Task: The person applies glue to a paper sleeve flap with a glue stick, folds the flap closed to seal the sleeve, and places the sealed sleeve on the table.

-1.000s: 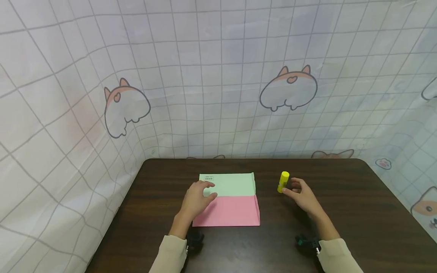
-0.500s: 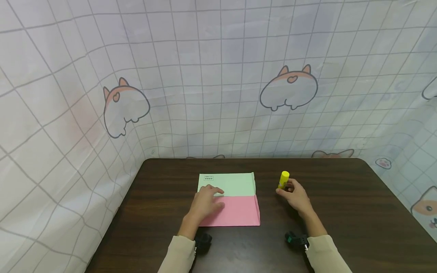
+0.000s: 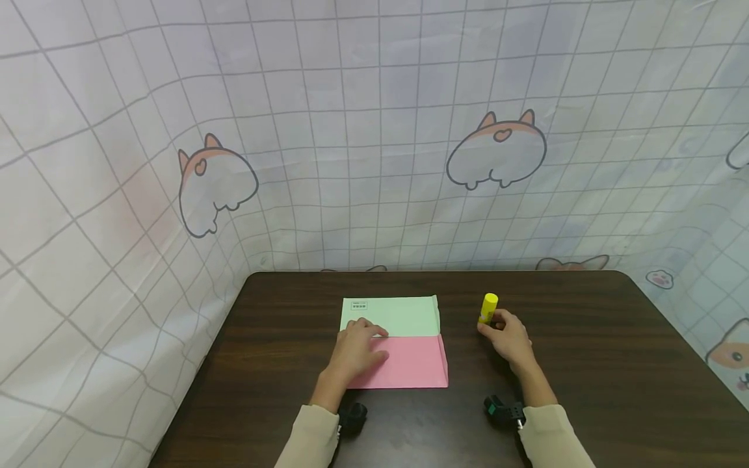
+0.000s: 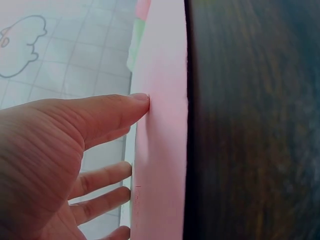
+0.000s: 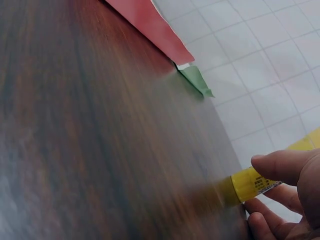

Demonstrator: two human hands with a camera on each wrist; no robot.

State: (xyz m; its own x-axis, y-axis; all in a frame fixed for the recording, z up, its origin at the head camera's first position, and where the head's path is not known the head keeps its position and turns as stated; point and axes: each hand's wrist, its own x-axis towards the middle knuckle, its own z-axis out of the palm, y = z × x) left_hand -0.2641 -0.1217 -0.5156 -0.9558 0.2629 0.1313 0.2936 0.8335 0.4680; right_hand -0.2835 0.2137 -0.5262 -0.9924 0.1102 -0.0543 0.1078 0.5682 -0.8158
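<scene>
A pink envelope (image 3: 417,363) lies on the dark wooden table, its upper edge against a light green envelope (image 3: 404,316) with a small printed box at its corner. Over their left part rests my left hand (image 3: 354,348). In the left wrist view its thumb (image 4: 117,110) touches the pink paper, and the other fingertips reach the green side. To the right, my right hand (image 3: 510,339) grips an upright yellow glue stick (image 3: 489,308) low on its body. The right wrist view shows thumb and fingers around the glue stick (image 5: 245,185), its base at the tabletop.
The dark table (image 3: 263,364) ends at a rounded back edge. A white gridded curtain (image 3: 374,162) with cartoon animal drawings hangs behind it and along both sides. Black wrist devices (image 3: 503,411) sit just past each sleeve.
My left hand has moved right and come down onto the envelopes. My right hand has shifted slightly left and closed around the glue stick. Over the last half second both hands barely moved.
</scene>
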